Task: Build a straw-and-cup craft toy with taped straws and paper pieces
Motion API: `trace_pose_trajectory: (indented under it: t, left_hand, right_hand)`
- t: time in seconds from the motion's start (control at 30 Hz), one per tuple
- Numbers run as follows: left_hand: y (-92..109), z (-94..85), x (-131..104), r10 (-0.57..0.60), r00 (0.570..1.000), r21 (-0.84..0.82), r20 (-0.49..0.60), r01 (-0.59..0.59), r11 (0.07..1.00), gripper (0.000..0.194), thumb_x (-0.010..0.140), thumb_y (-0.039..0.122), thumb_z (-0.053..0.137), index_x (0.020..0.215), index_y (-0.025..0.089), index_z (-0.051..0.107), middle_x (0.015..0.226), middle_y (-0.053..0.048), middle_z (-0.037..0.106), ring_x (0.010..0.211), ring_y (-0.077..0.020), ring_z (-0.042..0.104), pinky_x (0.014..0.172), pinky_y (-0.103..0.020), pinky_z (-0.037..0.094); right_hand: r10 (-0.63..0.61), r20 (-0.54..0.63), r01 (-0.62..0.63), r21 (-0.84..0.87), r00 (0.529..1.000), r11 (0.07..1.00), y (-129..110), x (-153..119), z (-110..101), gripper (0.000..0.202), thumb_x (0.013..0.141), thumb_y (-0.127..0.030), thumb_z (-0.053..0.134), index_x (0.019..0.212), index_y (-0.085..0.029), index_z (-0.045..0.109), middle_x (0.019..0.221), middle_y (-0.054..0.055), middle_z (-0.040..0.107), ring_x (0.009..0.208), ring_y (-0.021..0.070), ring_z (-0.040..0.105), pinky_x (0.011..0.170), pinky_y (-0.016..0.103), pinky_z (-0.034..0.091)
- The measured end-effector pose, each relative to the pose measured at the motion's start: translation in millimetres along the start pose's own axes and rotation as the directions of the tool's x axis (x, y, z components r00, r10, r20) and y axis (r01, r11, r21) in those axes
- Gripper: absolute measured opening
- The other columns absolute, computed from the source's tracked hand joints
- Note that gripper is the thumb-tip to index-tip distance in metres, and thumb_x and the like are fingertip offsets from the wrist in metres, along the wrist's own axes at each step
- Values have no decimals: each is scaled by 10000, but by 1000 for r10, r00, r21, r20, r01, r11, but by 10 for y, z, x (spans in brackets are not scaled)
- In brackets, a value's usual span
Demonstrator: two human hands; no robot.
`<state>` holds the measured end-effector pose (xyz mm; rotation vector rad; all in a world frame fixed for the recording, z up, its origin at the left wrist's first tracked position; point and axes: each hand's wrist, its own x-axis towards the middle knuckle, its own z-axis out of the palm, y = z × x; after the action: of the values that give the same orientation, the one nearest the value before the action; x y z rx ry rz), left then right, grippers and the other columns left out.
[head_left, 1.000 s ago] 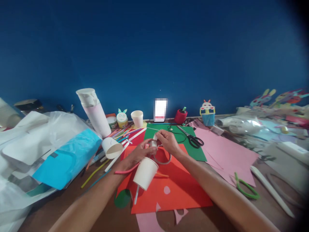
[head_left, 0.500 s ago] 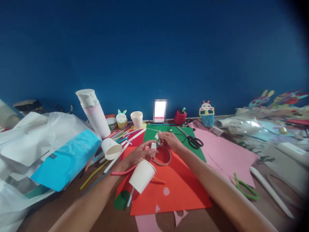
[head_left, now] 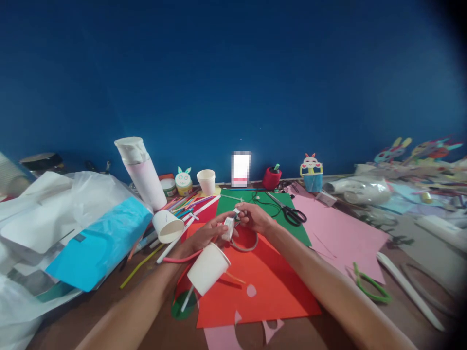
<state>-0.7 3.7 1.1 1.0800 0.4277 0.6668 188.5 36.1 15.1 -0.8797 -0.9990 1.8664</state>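
My left hand [head_left: 209,233] is closed around a small white block-like item [head_left: 228,228], too blurred to name. Close beside it, my right hand [head_left: 252,217] pinches a little white piece [head_left: 236,212] near the block's upper end. Below my left hand is a tilted white paper cup [head_left: 208,268] with a white stick [head_left: 187,298] poking from its bottom. A pink pipe cleaner [head_left: 180,260] curves from beside the cup under my left wrist; whether it joins the cup I cannot tell. A grey ring-shaped band [head_left: 248,249] lies under my hands on red paper [head_left: 270,287].
Black-handled scissors [head_left: 294,215] lie on green paper [head_left: 299,234]. A second paper cup [head_left: 167,226] lies on its side at left, near pipe cleaners and sticks. A tall white bottle [head_left: 144,177] stands behind it. Pink paper [head_left: 350,233] and a green pipe cleaner [head_left: 372,289] lie right.
My hands have drawn closer together, and the white piece now meets or nearly meets the block. The paper cup has shifted slightly left and down, along with the pink pipe cleaner.
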Motion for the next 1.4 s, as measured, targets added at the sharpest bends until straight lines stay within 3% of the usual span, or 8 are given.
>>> trace_pose_trajectory:
  t: [0.23, 0.43, 0.67, 0.8, 0.97, 1.07, 1.2, 1.4]
  left_hand:
    - [8, -17, 11, 11, 1000, -3, 1, -11, 1000, 652, 750, 313, 604, 1315, 145, 326, 882, -106, 637, 613, -130, 575, 541, -225, 409]
    - [-19, -45, 17, 17, 1000, 15, 4, -17, 1000, 621, 757, 318, 589, 1299, 137, 346, 868, -114, 643, 619, -136, 568, 543, -224, 406]
    - [12, 7, -7, 28, 998, 36, -61, -26, 999, 528, 788, 312, 557, 1262, 151, 390, 815, -71, 636, 636, -129, 534, 554, -216, 365]
    - [14, 19, -8, 36, 996, 21, -81, -35, 999, 517, 794, 319, 543, 1262, 167, 386, 791, -61, 628, 564, -103, 483, 495, -202, 321]
    - [16, 37, -5, 29, 995, -7, -97, -30, 1000, 524, 785, 324, 548, 1262, 187, 380, 740, -39, 615, 491, -80, 435, 465, -208, 288]
    - [40, 58, -4, 17, 995, -3, -102, -18, 1000, 542, 771, 329, 569, 1262, 197, 382, 744, -37, 611, 455, -61, 398, 442, -205, 261]
    - [64, 90, -2, 10, 993, 15, -117, -8, 1000, 594, 754, 335, 597, 1282, 189, 367, 767, -39, 603, 447, -48, 380, 417, -201, 222]
    - [61, 103, 1, -31, 990, 14, -140, 33, 999, 701, 710, 353, 646, 1314, 192, 327, 826, -48, 602, 456, -49, 388, 422, -206, 249]
  right_hand:
    - [-35, -45, 34, -19, 998, 999, 49, -3, 30, 189, 634, -226, 630, 757, -168, 499, 480, -101, 413, 338, 12, 286, 353, 146, 230]
    - [-64, -60, 59, -84, 996, 995, 73, 16, -14, 273, 696, -399, 618, 730, -135, 558, 480, -52, 482, 355, 33, 375, 353, 156, 283]
    - [-242, -163, 170, -363, 956, 916, -3, -17, -117, 344, 718, -483, 562, 791, -149, 598, 493, -46, 478, 371, 51, 392, 356, 172, 274]
    - [-505, -224, 269, -633, 834, 726, -146, -78, -293, 318, 740, -456, 501, 792, -159, 601, 476, -46, 447, 385, 74, 374, 368, 192, 266]
    - [-702, -193, 9, -962, 686, 273, -235, -159, -573, 331, 806, -413, 403, 824, -189, 646, 649, 24, 609, 606, 148, 534, 547, 229, 364]
    - [-700, -173, -210, -977, 693, 33, -239, -260, -726, 312, 830, -379, 385, 911, -230, 647, 823, 45, 654, 766, 183, 573, 633, 245, 371]
    - [-656, -134, -345, -916, 743, -203, -259, -491, -1009, 319, 843, -376, 381, 973, -240, 638, 900, 65, 625, 819, 191, 572, 651, 257, 372]
    - [-516, -293, -447, -871, 805, -202, -386, -771, -1442, 411, 775, -480, 456, 1063, -225, 601, 888, 72, 629, 759, 204, 597, 594, 262, 369]
